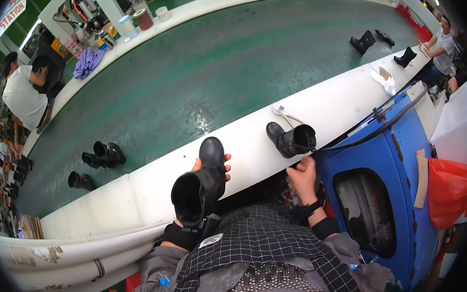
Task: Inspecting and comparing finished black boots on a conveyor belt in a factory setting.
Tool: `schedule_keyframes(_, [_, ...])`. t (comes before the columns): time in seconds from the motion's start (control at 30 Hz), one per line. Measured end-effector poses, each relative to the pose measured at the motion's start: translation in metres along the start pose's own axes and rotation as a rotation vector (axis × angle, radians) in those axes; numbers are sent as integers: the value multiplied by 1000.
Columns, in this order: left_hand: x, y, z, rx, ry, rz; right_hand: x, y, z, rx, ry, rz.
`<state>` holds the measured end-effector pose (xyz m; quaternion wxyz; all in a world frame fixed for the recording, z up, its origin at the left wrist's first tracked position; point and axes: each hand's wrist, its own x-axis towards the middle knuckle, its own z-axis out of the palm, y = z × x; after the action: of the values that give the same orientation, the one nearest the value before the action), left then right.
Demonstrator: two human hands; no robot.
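Observation:
A black ankle boot [213, 178] is raised over the near white ledge, its toe pointing away from me and its shaft opening facing me. My left hand [227, 168] is closed around it from beneath, with fingertips showing along its side. My right hand [303, 180] is by the ledge's near edge, beside the blue machine. Its fingers are curled together, and whatever they may hold is hidden or too small to make out. Just beyond that hand, a second black boot [290, 140] rests on the white ledge [234, 140], its opening toward me.
A silver tool with a hose [284, 115] lies behind the second boot. The blue machine [375, 157] with a dark window stands at my right. Several boots [104, 154] sit on the green conveyor belt [195, 71]. Two people work at its far sides. A red bag [446, 193] hangs right.

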<state>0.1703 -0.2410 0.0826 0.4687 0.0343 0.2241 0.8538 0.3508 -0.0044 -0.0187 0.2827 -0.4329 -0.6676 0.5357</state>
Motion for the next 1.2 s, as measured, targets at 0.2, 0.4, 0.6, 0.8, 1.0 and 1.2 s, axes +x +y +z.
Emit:
schedule_keyframes(0.2, [35, -16, -34, -250, -8, -87, 59, 9, 8, 246, -222, -95])
schedule_keyframes(0.4, [38, -18, -48, -268, -1, -114, 56, -23, 17, 430, -231, 46])
schedule_keyframes(0.6, [34, -18, -52, -408, -9, -203, 17, -69, 18, 982, -649, 415])
schedule_keyframes(0.8, [34, -18, -56, -505, 2, -190, 4, -95, 39, 1002, -810, 449])
schedule_keyframes(1.0, [39, -14, -36, -350, -87, -78, -15, -125, 53, 811, -847, 49])
schedule_keyframes(1.2, [31, 7, 28, -769, 59, -178, -5, -157, 44, 574, -938, -340])
